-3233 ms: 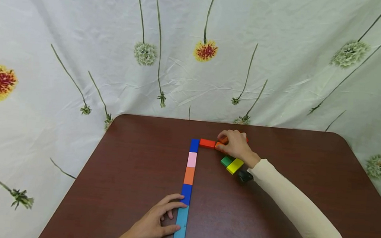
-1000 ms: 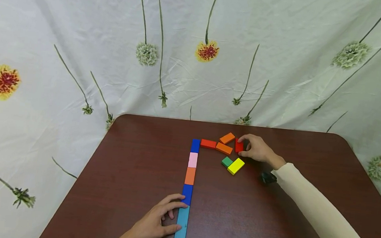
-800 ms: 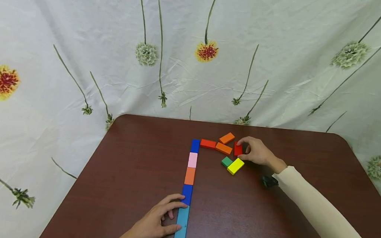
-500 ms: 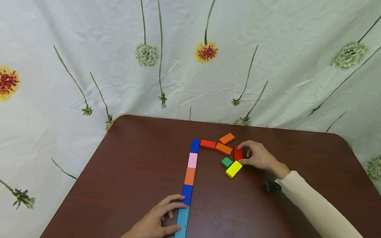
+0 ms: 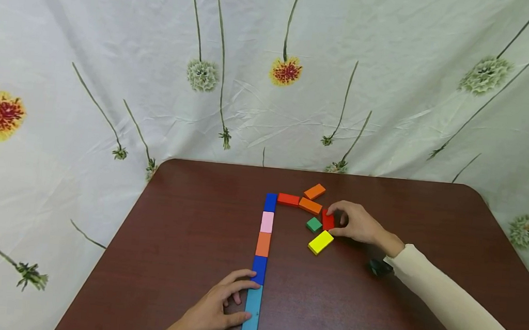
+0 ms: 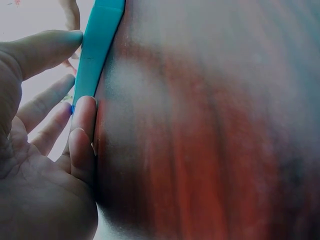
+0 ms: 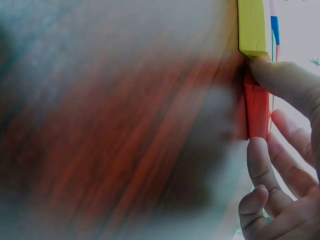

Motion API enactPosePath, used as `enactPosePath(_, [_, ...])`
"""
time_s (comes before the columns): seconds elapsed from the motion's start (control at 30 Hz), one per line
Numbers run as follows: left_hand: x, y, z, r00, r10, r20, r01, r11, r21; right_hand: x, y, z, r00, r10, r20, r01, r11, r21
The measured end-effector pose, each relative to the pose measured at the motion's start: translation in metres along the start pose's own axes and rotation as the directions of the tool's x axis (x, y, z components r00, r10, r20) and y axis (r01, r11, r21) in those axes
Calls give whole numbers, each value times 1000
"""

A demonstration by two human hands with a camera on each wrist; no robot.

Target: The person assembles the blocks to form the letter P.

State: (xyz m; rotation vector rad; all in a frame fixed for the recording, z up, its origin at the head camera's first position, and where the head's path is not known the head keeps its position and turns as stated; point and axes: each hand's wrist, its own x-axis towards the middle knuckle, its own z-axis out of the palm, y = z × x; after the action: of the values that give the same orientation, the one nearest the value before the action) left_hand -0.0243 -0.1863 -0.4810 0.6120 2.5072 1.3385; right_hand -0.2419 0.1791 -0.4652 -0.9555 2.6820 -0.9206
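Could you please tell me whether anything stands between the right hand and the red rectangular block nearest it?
Nothing visible does: the right hand pinches that red rectangular block at its two ends. The yellow rectangular block lies just beyond its near end, outside the grip.

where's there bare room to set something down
Free table: the stretch left of the long row of blocks, beyond the left hand; the middle, between that row and the right sleeve, nearer than the yellow block; the far right, beyond the right hand. Crowded: left of that hand, where it pinches a red block near orange blocks and a green block.
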Motion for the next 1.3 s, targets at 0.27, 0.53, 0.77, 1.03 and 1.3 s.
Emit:
enactPosePath(0.27, [0, -1, 0, 1000, 0, 4, 0, 1000, -4, -4, -3, 2, 1000, -4, 7, 4, 1000, -6])
enactPosePath(0.53, [0, -1, -1, 1000, 4, 1, -4, 1000, -2, -4, -6, 4, 1000, -28, 14, 28, 1000, 2])
enactPosePath(0.77, [0, 0, -1, 1000, -4, 2, 4, 1000, -5, -5, -6, 4, 1000, -19, 13, 19, 1000, 3])
enactPosePath(1.03, [0, -1, -1, 1000, 7, -9, -7, 1000, 0, -7, -3, 4, 999, 19, 43, -21, 999, 43])
enactPosePath(1.3, [0, -1, 0, 1000, -4, -3, 4, 1000, -3, -7, 0, 5, 998, 39, 56, -43, 996, 75])
